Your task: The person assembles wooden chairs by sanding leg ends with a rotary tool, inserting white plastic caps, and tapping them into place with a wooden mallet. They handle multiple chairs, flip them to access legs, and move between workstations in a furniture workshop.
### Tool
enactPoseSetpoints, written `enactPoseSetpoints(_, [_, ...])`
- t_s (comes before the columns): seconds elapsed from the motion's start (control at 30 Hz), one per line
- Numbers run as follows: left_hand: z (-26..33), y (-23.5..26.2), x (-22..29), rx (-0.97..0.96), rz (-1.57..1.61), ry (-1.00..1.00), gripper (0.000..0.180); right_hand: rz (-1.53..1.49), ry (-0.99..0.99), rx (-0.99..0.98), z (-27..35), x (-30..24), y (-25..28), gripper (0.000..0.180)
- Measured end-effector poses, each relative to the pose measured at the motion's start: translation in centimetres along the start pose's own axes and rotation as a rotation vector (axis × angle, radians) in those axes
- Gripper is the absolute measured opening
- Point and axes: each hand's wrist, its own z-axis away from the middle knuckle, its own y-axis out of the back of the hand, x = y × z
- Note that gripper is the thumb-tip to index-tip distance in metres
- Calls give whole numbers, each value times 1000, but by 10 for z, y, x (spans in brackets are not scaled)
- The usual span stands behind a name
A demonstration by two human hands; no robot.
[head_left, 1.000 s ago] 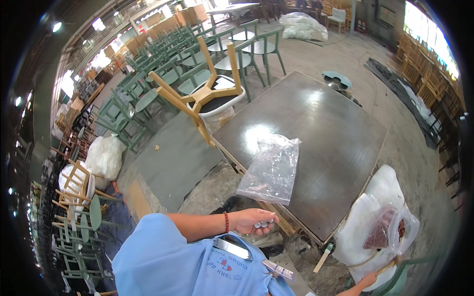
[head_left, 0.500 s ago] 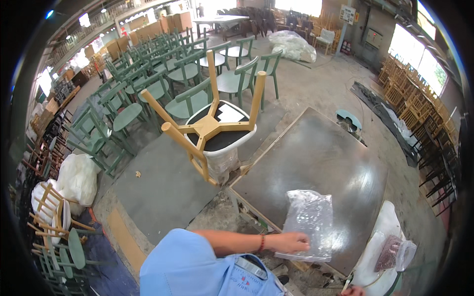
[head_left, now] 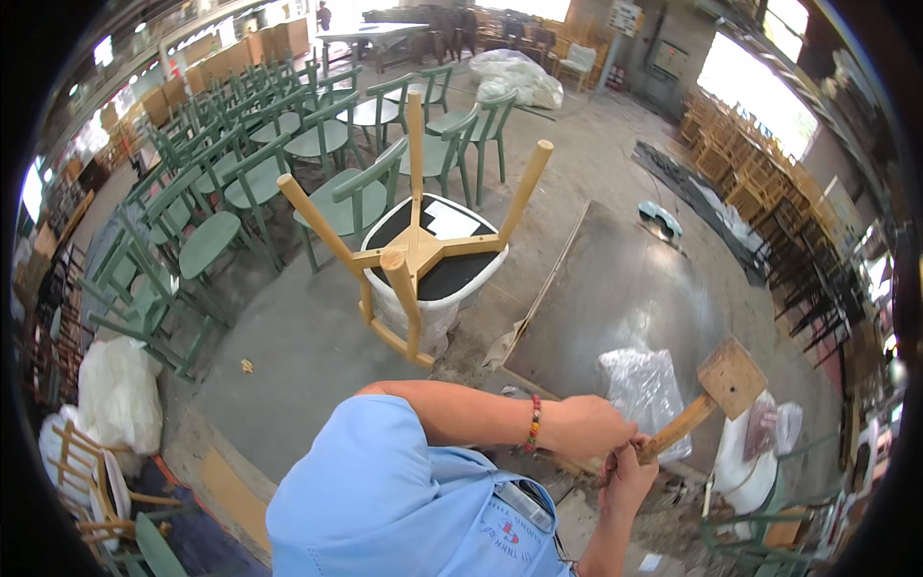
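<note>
A wooden mallet (head_left: 733,378) with a block head is raised over the lower right of the metal-topped table. My right hand (head_left: 630,478) is closed round the end of its handle. Right against it, my left hand (head_left: 588,426) has its fingers pressed together; what they pinch, if anything, is hidden. Just beyond both hands lies a clear plastic bag (head_left: 646,378) on the dark tabletop (head_left: 615,279). To the left of the table, a light wood chair (head_left: 415,252) stands upside down, legs up, its padded seat edge white and its lower part wrapped in clear plastic.
Rows of green chairs (head_left: 255,183) fill the floor ahead left. White plastic bundles (head_left: 120,394) lie at left. A small light-blue-topped object (head_left: 661,219) sits near the table's far edge. Stacked wooden chairs (head_left: 735,159) line the right wall. A white wrapped bundle (head_left: 742,466) is at lower right.
My right hand has come up from the lower edge with the mallet. My left hand has left the plastic bag and met the right hand. The view has shifted right.
</note>
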Motion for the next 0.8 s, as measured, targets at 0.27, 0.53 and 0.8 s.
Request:
enactPoseSetpoints(0.27, [110,28,23,126,252,90,27,-384,-164,-20,90,-12,-79,14])
enactPoseSetpoints(0.53, [163,127,1,169,490,181,26,-551,-191,-238,77,-37,-172,14])
enactPoseSetpoints(0.8, [172,220,-169,431,414,59,22,-13,113,59,-13,-15,-283,17])
